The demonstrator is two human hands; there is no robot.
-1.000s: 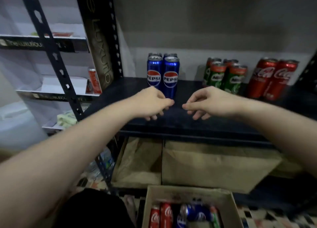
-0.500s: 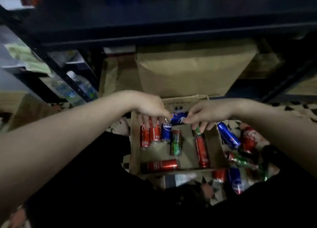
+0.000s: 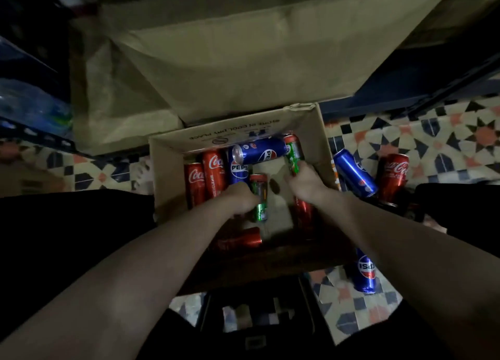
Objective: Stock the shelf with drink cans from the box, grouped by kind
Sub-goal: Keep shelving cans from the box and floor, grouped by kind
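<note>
Head view, looking down: open cardboard box (image 3: 167,170) on tiled floor (image 3: 433,140). Left hand (image 3: 239,200) fingers wrapped round green can (image 3: 260,197) lying in box. Right hand (image 3: 305,181) fingers wrapped round second green can (image 3: 293,154). Red and blue cans alongside.

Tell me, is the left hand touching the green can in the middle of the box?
Touching. The head view shows the left hand with its fingers curled round the green can lying in the box, with no gap between them.
</note>
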